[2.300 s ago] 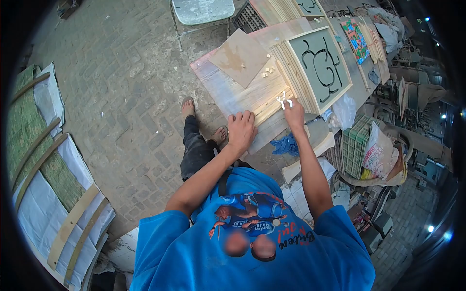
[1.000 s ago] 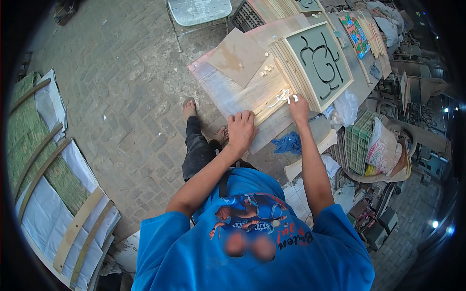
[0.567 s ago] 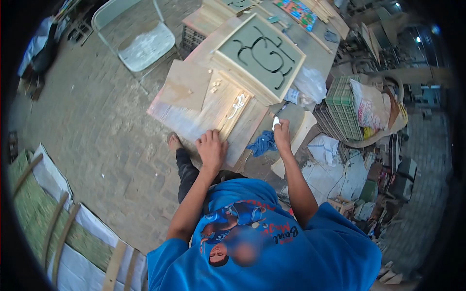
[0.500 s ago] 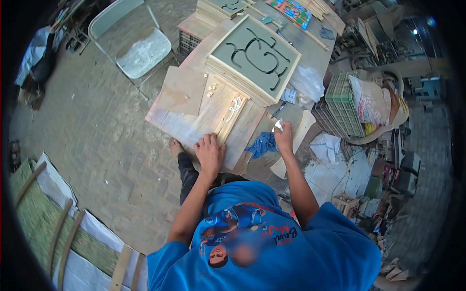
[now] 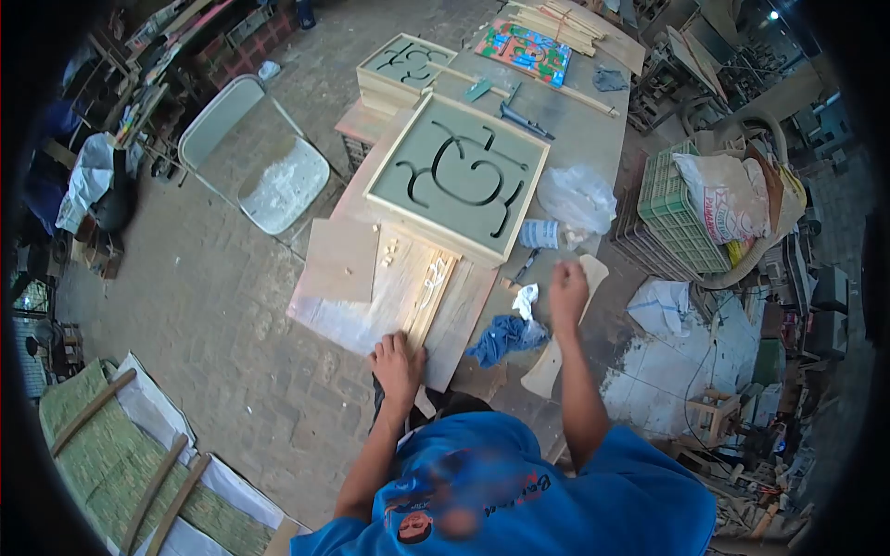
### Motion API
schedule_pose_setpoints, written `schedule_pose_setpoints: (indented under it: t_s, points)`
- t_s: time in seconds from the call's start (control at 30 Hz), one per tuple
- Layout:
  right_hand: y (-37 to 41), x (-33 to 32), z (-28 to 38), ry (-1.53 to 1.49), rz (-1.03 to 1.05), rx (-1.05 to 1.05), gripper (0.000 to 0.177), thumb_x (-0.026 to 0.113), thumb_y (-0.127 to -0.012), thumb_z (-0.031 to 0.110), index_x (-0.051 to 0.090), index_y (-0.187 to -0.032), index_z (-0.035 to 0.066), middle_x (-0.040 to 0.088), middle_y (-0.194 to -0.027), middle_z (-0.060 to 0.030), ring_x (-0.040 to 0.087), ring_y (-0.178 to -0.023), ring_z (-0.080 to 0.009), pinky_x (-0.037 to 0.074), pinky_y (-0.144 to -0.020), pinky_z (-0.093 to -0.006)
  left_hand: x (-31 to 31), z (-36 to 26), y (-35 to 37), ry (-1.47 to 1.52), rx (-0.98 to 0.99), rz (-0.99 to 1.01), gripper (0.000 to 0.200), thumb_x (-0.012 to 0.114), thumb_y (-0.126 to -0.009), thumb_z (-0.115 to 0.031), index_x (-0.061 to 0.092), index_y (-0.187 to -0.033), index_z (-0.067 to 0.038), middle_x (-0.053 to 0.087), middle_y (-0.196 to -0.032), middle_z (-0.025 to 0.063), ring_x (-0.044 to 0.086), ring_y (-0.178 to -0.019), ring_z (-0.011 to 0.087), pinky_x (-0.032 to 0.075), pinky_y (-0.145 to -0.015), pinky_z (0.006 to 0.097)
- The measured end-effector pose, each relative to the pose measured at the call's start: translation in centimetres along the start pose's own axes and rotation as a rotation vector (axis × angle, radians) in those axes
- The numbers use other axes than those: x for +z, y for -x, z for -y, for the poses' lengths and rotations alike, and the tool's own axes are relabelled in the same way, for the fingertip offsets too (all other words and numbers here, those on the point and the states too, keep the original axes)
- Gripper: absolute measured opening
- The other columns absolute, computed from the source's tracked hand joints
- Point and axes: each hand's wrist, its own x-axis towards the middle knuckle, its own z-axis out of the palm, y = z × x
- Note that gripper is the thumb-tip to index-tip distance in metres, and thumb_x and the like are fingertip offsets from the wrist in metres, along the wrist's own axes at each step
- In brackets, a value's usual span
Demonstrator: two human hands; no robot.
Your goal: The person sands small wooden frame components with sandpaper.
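Note:
My left hand (image 5: 397,368) is closed on the near end of the light wooden strips (image 5: 424,313), which lie side by side on the table. White glue (image 5: 433,282) runs in a squiggle over their far part. My right hand (image 5: 568,295) is held to the right with curled fingers; whether anything is in them is hidden. Just left of it lie a crumpled white cloth or tissue (image 5: 526,300) and a blue rag (image 5: 505,340). Beyond the strips stands a stack of wooden frames with a grey-green panel (image 5: 468,167) bearing black curved shapes.
A brown board (image 5: 338,259) and small wood blocks (image 5: 388,250) lie left of the strips. A white-labelled container (image 5: 539,233) and a plastic bag (image 5: 577,197) sit to the right. A folding chair (image 5: 284,185) stands left; green crates (image 5: 681,208) stand right.
My right hand has let go of the white cloth or tissue, now by the blue rag, and moved right and away from it. My left hand stays on the strips. The camera view has shifted.

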Motion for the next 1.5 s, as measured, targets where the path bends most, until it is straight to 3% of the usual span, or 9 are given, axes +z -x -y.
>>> schedule_pose_setpoints:
  t_s: [0.13, 0.4, 0.53, 0.63, 1.07, 1.17, 1.27, 1.33, 1.5]
  points:
    - [-12.9, 0.3, 3.6, -0.263, -0.121, -0.167, 0.015, 0.059, -0.091, 0.012, 0.066, -0.097, 0.001, 0.066, -0.091, -0.0207, 0.064, -0.080, -0.0391, 0.050, -0.069, -0.0416, 0.2, -0.3, -0.1, -0.009, -0.003, 0.011, 0.054, 0.077, -0.070, -0.030, 0.060, -0.115, -0.007, 0.058, -0.106, 0.0112, 0.054, -0.098, 0.0306, 0.038, -0.084, 0.0442]
    - [-34.9, 17.0, 6.3, -0.031, 0.433, -0.292, 0.021, 0.056, -0.090, 0.019, 0.071, -0.103, 0.010, 0.071, -0.088, -0.0167, 0.068, -0.087, -0.0374, 0.053, -0.077, -0.0450, 0.5, -0.7, -0.5, -0.033, -0.072, 0.055, 0.059, 0.078, -0.069, -0.032, 0.060, -0.119, -0.005, 0.059, -0.106, 0.0119, 0.054, -0.097, 0.0310, 0.038, -0.086, 0.0440]
    - [-38.9, 25.4, 7.0, 0.170, 0.472, -0.378, 0.022, 0.055, -0.089, 0.015, 0.070, -0.105, 0.010, 0.070, -0.100, -0.0170, 0.067, -0.094, -0.0362, 0.053, -0.080, -0.0471, 0.1, -1.1, -1.1, -0.011, -0.115, 0.106, 0.060, 0.079, -0.070, -0.030, 0.060, -0.121, -0.005, 0.059, -0.106, 0.0120, 0.052, -0.097, 0.0306, 0.037, -0.087, 0.0432]
    - [-40.6, 29.6, 6.4, 0.687, 0.394, -0.792, 0.020, 0.055, -0.088, 0.011, 0.065, -0.107, 0.010, 0.060, -0.112, -0.0135, 0.062, -0.106, -0.0308, 0.053, -0.081, -0.0462, 0.2, -1.1, -1.3, -0.021, -0.150, 0.122, 0.060, 0.079, -0.070, -0.030, 0.060, -0.121, -0.005, 0.060, -0.109, 0.0117, 0.052, -0.098, 0.0302, 0.037, -0.088, 0.0431]
    - [-45.9, 33.3, 4.5, 0.792, 0.407, -1.320, 0.013, 0.057, -0.085, 0.011, 0.065, -0.095, 0.011, 0.056, -0.108, -0.0098, 0.060, -0.102, -0.0251, 0.054, -0.074, -0.0400, -0.7, -1.4, -2.3, -0.003, -0.207, 0.174, 0.060, 0.081, -0.069, -0.029, 0.061, -0.121, -0.006, 0.061, -0.108, 0.0100, 0.053, -0.098, 0.0285, 0.037, -0.087, 0.0420]
    - [-45.4, 32.9, 5.8, 0.734, 0.368, -1.221, 0.014, 0.057, -0.085, 0.010, 0.067, -0.094, 0.009, 0.061, -0.111, -0.0126, 0.062, -0.101, -0.0262, 0.054, -0.075, -0.0402, -0.6, -1.5, -2.4, 0.010, -0.203, 0.161, 0.060, 0.081, -0.069, -0.028, 0.061, -0.120, -0.006, 0.061, -0.107, 0.0098, 0.053, -0.098, 0.0284, 0.037, -0.087, 0.0422]
    - [-45.1, 34.9, 6.0, 0.707, 0.386, -0.568, 0.015, 0.055, -0.085, 0.010, 0.068, -0.093, 0.006, 0.068, -0.104, -0.0165, 0.066, -0.094, -0.0282, 0.053, -0.074, -0.0401, -0.1, -1.1, -2.0, 0.010, -0.198, 0.149, 0.060, 0.081, -0.068, -0.027, 0.061, -0.120, -0.006, 0.061, -0.107, 0.0100, 0.053, -0.098, 0.0287, 0.037, -0.087, 0.0426]
    - [-45.6, 36.7, 4.5, 0.234, 0.557, 0.042, 0.018, 0.054, -0.086, 0.012, 0.069, -0.087, 0.004, 0.071, -0.082, -0.0168, 0.068, -0.073, -0.0253, 0.051, -0.062, -0.0367, -0.1, -1.1, -1.5, 0.006, -0.200, 0.163, 0.060, 0.081, -0.068, -0.027, 0.061, -0.120, -0.006, 0.060, -0.107, 0.0102, 0.053, -0.099, 0.0289, 0.037, -0.088, 0.0429]
    - [-46.6, 38.8, 4.7, -0.233, 0.509, 0.559, 0.019, 0.064, -0.085, 0.016, 0.060, -0.070, 0.005, 0.056, -0.056, -0.0047, 0.045, -0.043, -0.0143, 0.032, -0.039, -0.0376, -0.3, -1.1, -2.0, 0.020, -0.193, 0.173, 0.062, 0.082, -0.066, -0.026, 0.060, -0.121, -0.006, 0.060, -0.108, 0.0112, 0.052, -0.099, 0.0295, 0.036, -0.088, 0.0433]
